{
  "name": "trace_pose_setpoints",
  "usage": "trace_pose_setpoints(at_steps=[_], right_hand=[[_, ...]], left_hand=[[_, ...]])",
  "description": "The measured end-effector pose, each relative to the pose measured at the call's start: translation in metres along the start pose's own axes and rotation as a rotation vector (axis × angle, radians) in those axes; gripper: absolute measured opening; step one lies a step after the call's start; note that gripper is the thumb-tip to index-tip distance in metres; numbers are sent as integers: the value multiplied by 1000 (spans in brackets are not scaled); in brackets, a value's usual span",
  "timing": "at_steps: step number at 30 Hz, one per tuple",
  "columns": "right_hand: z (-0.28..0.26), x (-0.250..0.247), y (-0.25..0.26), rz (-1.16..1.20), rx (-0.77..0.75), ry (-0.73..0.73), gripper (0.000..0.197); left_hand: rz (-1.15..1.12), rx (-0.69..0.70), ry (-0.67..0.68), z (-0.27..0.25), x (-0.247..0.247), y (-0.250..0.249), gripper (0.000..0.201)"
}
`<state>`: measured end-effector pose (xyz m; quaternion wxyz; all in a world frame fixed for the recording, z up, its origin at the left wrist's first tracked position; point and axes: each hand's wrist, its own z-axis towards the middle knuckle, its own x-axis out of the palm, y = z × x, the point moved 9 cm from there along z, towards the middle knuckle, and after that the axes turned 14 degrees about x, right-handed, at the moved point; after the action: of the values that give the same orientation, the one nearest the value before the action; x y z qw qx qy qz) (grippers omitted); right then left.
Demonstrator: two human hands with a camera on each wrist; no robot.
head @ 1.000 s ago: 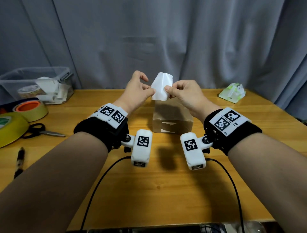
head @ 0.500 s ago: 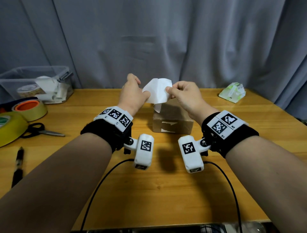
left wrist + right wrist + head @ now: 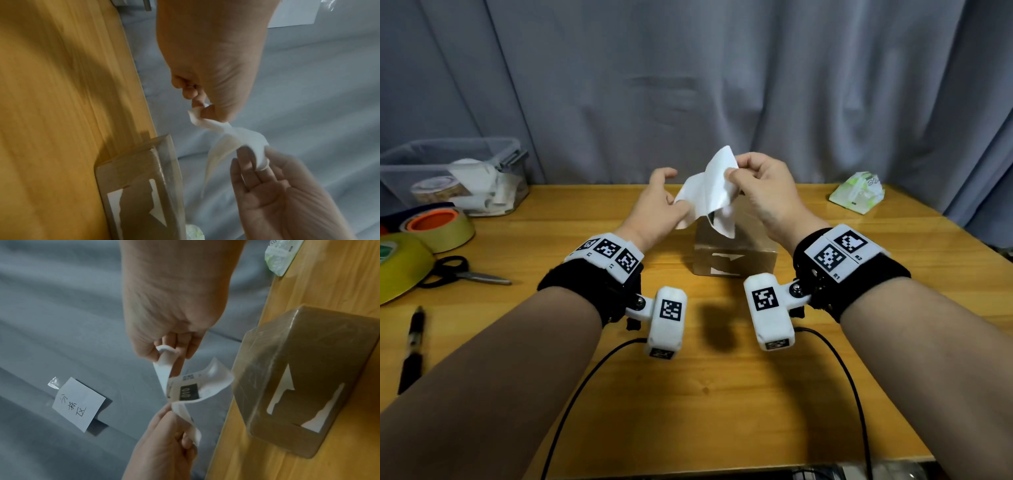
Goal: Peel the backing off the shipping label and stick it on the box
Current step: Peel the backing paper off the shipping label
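Note:
The white shipping label (image 3: 709,192) hangs in the air above a small brown cardboard box (image 3: 736,255) at the table's middle. The label has split into two curled layers, and a printed face with "010" (image 3: 189,391) shows between my hands. My left hand (image 3: 678,205) pinches the lower left layer (image 3: 198,113). My right hand (image 3: 730,174) pinches the upper corner (image 3: 166,353). I cannot tell which layer is the backing. The box (image 3: 304,381) is wrapped in clear tape and bears torn white label remnants on its front.
On the left of the wooden table (image 3: 688,394) are a clear plastic bin (image 3: 448,171), tape rolls (image 3: 438,226), scissors (image 3: 462,274) and a pen (image 3: 412,346). A green-white packet (image 3: 858,193) lies at the back right. A grey curtain (image 3: 688,85) hangs behind, with a handwritten note (image 3: 79,404) taped on it.
My hands have drawn apart, the left going down and left, the right rising. The folded label has opened out into two separating layers between them.

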<state>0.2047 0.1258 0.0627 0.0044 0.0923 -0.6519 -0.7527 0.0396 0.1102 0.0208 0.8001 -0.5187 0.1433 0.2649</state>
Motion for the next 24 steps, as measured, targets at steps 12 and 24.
trace_pose_setpoints(at_steps=[12,24], right_hand=[[3,14,1,-137,-40,98,27],[1,1,-1,-44,-47,-6,19]], left_hand=[[0,92,75,3,5,-31,28],[-50,133,-50,9,-6,-22,41]])
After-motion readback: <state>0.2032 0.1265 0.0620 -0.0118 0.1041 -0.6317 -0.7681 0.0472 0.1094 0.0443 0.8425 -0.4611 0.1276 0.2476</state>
